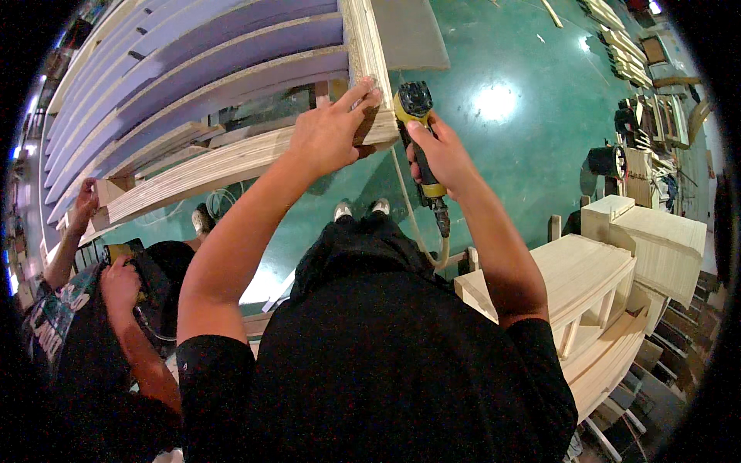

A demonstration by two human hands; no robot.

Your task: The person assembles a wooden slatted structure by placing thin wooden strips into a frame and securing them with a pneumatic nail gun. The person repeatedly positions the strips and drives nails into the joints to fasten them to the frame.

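A large plywood-edged wooden frame [208,171] with several slats across it fills the upper left. My left hand [328,139] grips its near right corner, with fingers over the top of the rail. In my right hand [446,158] is a yellow and black air nail gun [414,100], my fingers wrapped round its handle. The gun's head sits against the outer side of that corner; its nose is hidden. From the bottom of the handle a pale air hose [443,251] runs down and curves back up towards the frame.
At the left, a co-worker's hand [86,199] touches the frame's far end, while the other hand [121,285] holds a yellow and black tool. Pale wooden cabinet pieces [571,270] stand at my right. Timber strips [617,38] lie on the green floor [509,154].
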